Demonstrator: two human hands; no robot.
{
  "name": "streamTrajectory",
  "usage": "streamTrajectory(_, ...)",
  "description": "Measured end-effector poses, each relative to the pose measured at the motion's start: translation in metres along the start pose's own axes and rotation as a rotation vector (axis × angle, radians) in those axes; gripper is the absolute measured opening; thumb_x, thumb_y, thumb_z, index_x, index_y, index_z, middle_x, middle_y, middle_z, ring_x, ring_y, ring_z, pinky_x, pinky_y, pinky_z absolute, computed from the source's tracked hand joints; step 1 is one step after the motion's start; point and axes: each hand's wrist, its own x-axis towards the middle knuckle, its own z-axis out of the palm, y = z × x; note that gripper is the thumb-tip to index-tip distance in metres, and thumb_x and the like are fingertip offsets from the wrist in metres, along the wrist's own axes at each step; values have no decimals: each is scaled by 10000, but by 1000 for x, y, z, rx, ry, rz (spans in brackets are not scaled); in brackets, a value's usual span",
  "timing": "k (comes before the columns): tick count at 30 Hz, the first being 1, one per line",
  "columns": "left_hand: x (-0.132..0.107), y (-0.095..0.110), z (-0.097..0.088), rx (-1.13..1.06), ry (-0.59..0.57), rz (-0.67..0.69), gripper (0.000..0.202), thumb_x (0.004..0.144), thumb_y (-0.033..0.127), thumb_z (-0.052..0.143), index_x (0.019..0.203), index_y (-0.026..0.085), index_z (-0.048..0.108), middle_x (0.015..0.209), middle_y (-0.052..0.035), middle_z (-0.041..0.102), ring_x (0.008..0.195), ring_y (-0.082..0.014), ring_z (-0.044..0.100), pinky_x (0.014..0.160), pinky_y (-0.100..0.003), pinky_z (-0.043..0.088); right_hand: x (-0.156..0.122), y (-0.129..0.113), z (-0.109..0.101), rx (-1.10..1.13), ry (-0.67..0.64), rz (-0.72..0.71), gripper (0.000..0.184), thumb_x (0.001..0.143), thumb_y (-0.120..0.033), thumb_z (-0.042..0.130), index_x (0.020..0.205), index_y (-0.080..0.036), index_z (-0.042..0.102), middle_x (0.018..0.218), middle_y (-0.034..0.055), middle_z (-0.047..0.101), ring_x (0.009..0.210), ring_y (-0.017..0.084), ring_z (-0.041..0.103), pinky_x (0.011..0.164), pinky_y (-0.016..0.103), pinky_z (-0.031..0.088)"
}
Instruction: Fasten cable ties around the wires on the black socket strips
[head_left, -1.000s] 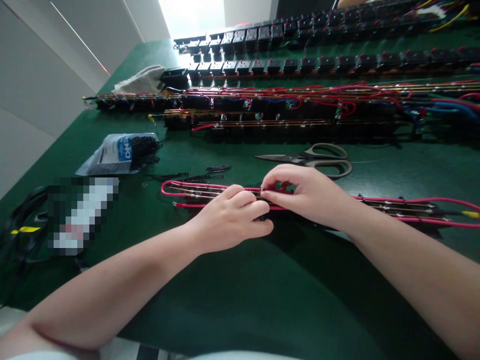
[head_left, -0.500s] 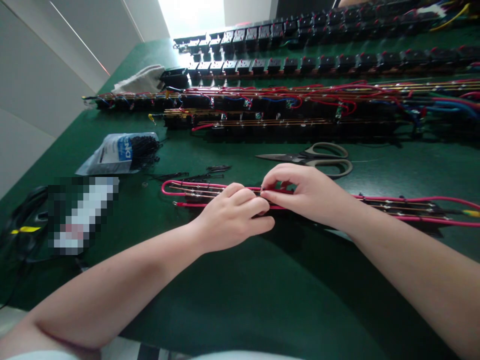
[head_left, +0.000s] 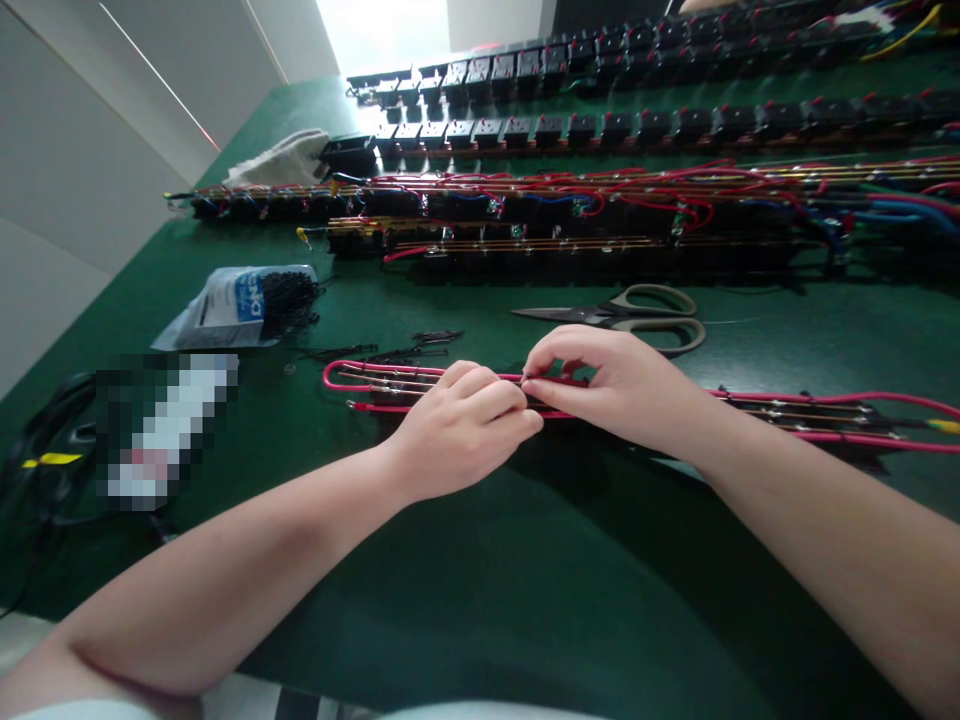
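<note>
A long narrow strip [head_left: 787, 412] of black parts and brass-coloured rods lies across the green table, with a thick red cable [head_left: 349, 366] looped along both of its long sides. Small black cable ties bind the cable to it at the right. My left hand [head_left: 465, 425] rests over the strip's middle, fingers curled and closed; what they grip is hidden under them. Close beside it, my right hand [head_left: 600, 380] pinches thumb and forefinger together at the far cable. A small dark bit at those fingertips looks like a cable tie [head_left: 524, 379], mostly covered.
Scissors [head_left: 607, 317] lie just beyond my right hand. Loose black ties [head_left: 420, 348] and an opened bag of ties [head_left: 240, 305] are at the left. Farther back stand long rows of black modules [head_left: 585, 130] and wired strips [head_left: 525, 190]. A black cable bundle [head_left: 56, 460] sits at far left.
My left hand has shifted slightly left, and its fingers have drawn closer together. My right hand keeps its pinch in almost the same place.
</note>
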Motion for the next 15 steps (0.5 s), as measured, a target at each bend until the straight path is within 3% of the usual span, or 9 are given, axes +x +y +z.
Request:
streamTrajectory(8, 1, 2, -3, -159, 28, -166, 109, 985, 239, 590, 936, 202, 680, 897, -12, 689, 869, -159, 584, 818, -324, 443, -2, 1, -3, 44, -32, -12, 82, 832, -303, 680, 837, -231, 718, 899, 52, 734, 848, 239, 678, 758, 395, 549)
streamTrajectory(15, 5, 2, -7, -291, 31, -299, 150, 964, 276, 630, 883, 199, 731, 843, -15, 720, 825, -163, 606, 790, -329, 456, -4, 0, -4, 13, -28, -83, 114, 833, -304, 682, 809, -209, 742, 818, 47, 732, 770, 220, 667, 691, 375, 533)
